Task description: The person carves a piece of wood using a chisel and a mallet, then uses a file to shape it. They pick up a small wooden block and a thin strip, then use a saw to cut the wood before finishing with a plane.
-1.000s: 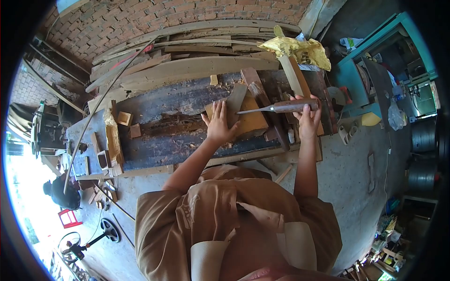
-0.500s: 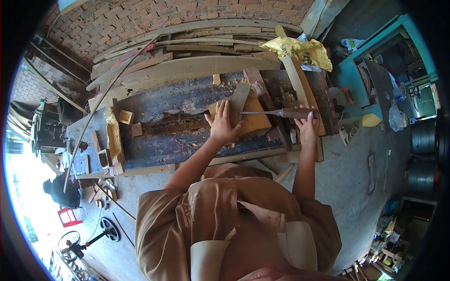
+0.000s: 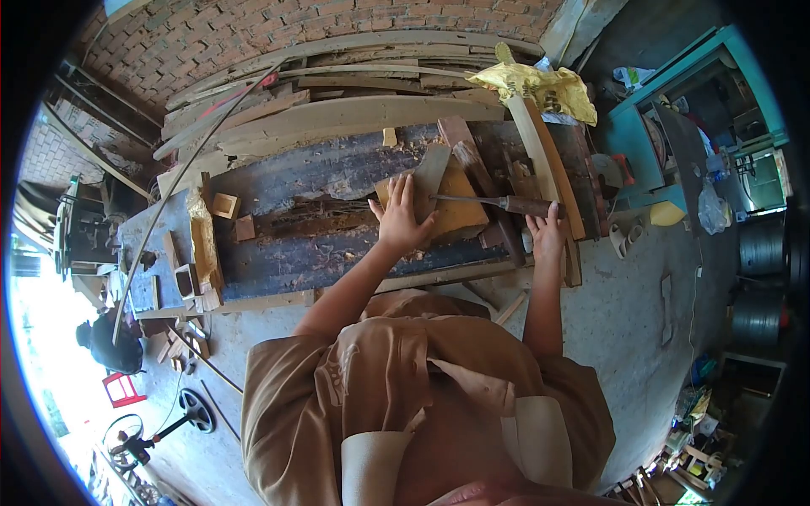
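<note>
My left hand [image 3: 402, 221] lies flat with fingers apart on a yellowish wood block [image 3: 462, 211], its fingertips by a flat grey-brown wood piece [image 3: 432, 169] lying across the block. In my right hand [image 3: 547, 234] is a chisel [image 3: 515, 204] with a dark wooden handle and a long thin metal shaft. The fingers hold the handle's rear end from below and behind. The shaft points left across the block, and its tip meets the edge of the flat piece.
Dark wood bars [image 3: 481, 181] and a long pale board [image 3: 540, 156] lie on the worn workbench [image 3: 295, 181], right of the block. Small wooden boxes [image 3: 226, 205] and a hollowed piece [image 3: 202, 240] sit at left. Stacked planks [image 3: 354, 114] line the brick wall. A yellow bag [image 3: 540, 91] is at back right.
My right hand and the chisel have shifted slightly to the left, with the grip changed a little at the handle's end. My left hand stays on the block.
</note>
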A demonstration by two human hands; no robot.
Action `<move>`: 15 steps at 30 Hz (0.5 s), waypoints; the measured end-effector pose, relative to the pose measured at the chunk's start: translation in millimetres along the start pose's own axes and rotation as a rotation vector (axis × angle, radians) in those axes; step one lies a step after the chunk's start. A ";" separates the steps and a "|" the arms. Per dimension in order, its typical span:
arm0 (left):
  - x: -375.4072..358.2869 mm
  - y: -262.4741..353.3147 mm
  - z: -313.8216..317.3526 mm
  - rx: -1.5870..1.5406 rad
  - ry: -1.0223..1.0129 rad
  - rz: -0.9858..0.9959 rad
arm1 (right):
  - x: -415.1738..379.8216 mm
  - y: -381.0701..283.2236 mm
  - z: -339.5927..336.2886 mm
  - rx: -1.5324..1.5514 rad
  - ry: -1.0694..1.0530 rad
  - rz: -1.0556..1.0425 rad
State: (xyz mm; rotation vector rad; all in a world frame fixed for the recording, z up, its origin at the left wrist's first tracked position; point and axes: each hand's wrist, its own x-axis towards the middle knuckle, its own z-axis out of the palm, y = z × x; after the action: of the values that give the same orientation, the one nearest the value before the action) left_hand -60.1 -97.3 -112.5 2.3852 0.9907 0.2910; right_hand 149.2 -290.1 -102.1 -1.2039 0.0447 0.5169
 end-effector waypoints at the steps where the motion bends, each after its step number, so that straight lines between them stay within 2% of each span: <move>1: -0.1 0.5 -0.7 -0.001 0.001 -0.002 | -0.8 -0.4 1.8 -0.012 0.041 -0.018; 11: -0.9 0.6 -0.6 -0.003 -0.013 -0.007 | -27.3 -42.8 42.0 -0.143 0.075 -0.195; 13: -1.1 0.0 -0.7 -0.006 -0.005 -0.004 | -32.5 -50.8 43.6 -0.210 -0.112 -0.340; 15: -1.1 0.0 -0.7 -0.014 -0.010 -0.002 | -37.8 -57.8 44.6 -0.259 -0.186 -0.408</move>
State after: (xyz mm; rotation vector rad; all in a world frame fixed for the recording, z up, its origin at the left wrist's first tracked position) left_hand -61.2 -97.9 -111.9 2.3707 0.9831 0.2846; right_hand 128.6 -278.5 -23.4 -1.3678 -0.4300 0.2771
